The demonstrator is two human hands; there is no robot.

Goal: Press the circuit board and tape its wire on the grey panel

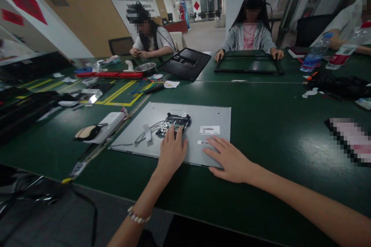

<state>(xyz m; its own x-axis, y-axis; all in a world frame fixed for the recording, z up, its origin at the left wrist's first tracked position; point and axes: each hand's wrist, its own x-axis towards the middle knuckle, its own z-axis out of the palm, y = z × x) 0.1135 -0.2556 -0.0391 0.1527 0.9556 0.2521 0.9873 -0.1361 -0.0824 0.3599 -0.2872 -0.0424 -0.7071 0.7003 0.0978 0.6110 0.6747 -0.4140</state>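
Note:
A grey metal-backed display panel (191, 150) lies flat on the green table in front of me. On it, left of centre, sits a small circuit board in a black frame (177, 119), with grey cables (145, 134) running off to its left under a strip of tape. My left hand (173, 148) rests over the near edge of the board, fingers stretched forward. Spread flat across the panel's right near corner is my right hand (228, 158), its fingertips by two white labels (209, 130). Neither hand grips anything.
Left of the panel lies a white power bank-like box (111, 123) with a cable. Across the table, a person's hands hold a black frame (249, 70); a black plastic cover (187, 63) lies beside it. Water bottles (315, 52) and a black bundle (339, 85) are at right.

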